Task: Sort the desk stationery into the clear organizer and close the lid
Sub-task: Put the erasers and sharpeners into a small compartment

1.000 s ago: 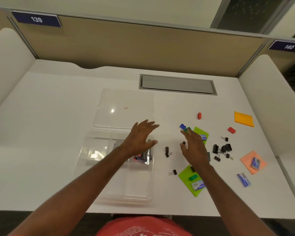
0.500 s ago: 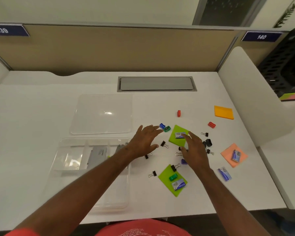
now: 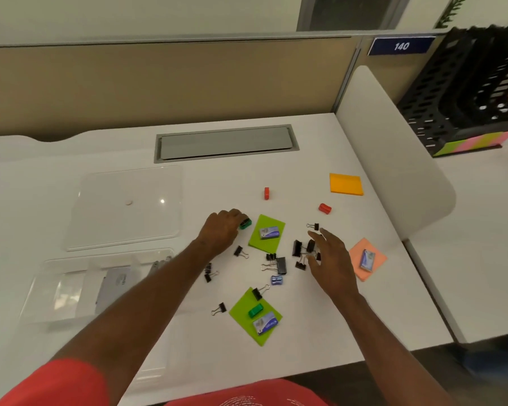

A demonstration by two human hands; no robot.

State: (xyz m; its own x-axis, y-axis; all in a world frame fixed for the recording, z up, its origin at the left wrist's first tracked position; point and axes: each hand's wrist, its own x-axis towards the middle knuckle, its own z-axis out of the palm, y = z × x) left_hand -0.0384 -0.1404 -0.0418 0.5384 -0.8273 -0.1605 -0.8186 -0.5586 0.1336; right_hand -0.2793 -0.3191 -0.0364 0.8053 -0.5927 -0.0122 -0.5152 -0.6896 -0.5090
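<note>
Head view: left hand (image 3: 222, 230) reaches past the organizer (image 3: 71, 288) to a green sharpener (image 3: 245, 223), with fingers curled over it; whether they truly grip it or only touch it is hard to tell, since the knuckles hide the contact. Right hand (image 3: 330, 260) hovers with fingers spread and relaxed over a cluster of black binder clips (image 3: 298, 250), holding nothing.

Taking the upper green pad (image 3: 266, 241) as landmark: the sharpener lies just left of it, and a blue staple box (image 3: 269, 232) rests on it. Beyond it stand 2 red sharpeners, one (image 3: 266, 193) straight behind and another (image 3: 324, 208) to the right. An orange pad (image 3: 346, 184) lies farther right and back. A salmon pad (image 3: 374, 266) carrying a staple box sits right of the landmark, past the right hand. Nearer the person lie a blue sharpener (image 3: 276, 279) and a second green pad (image 3: 247, 316) bearing a green sharpener and another staple box. More clips are scattered between the 2 green pads.

Left of the landmark lies the clear lid (image 3: 123, 209), flat on the desk (image 3: 364, 312) and off the organizer, which sits nearer the person with grey items inside.
</note>
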